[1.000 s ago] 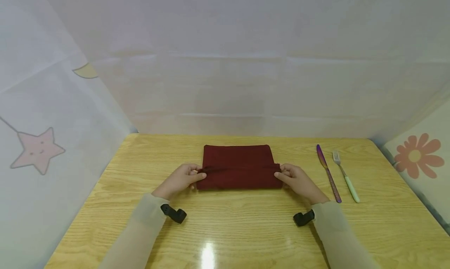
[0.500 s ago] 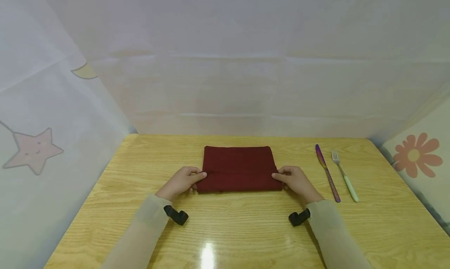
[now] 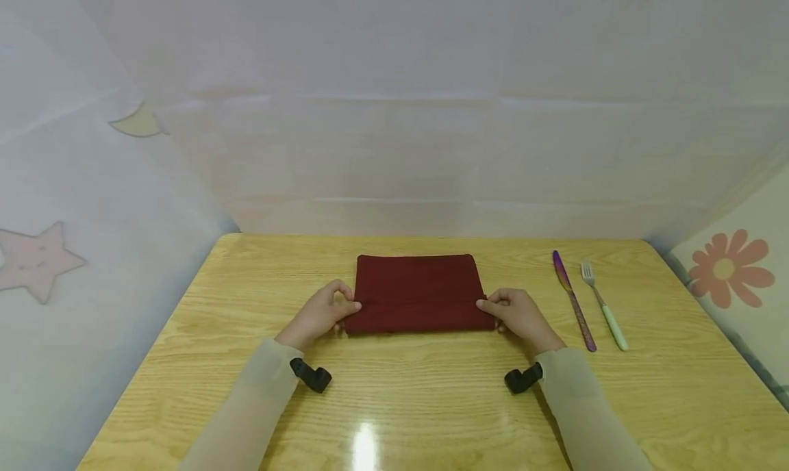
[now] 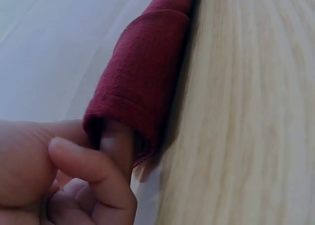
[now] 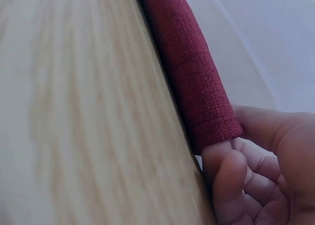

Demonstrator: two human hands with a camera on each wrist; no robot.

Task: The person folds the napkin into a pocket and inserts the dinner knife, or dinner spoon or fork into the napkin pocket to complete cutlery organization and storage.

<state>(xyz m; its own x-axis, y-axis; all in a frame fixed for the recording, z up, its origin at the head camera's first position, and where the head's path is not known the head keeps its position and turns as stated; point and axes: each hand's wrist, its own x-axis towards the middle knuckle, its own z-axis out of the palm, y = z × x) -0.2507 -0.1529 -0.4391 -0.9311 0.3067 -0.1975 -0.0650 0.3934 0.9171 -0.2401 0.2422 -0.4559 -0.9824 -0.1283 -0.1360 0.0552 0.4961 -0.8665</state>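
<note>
A dark red cloth napkin [image 3: 419, 279] lies on the table with its near part folded over into a flap. At the flap's left end my left hand [image 3: 319, 313] pinches the cloth, thumb on top. In the left wrist view one finger [image 4: 117, 144] reaches inside the open end of the fold. My right hand [image 3: 520, 315] pinches the opposite end in the same manner, its thumb on top. The right wrist view has a fingertip [image 5: 216, 153] tucked into the rolled edge of the napkin. The parts of the fingers inside the cloth are hidden.
To the right on the wooden table [image 3: 425, 396] lie a purple-and-gold table knife [image 3: 574, 300] and a fork [image 3: 604, 305] with a pale green handle, side by side. A pale sheet [image 3: 407, 156] hangs behind the table's far edge.
The napkin's flap edge, raised and rumpled one second ago, now lies flatter and smoother. Both hands stay at its ends; the right one has shifted slightly inward.
</note>
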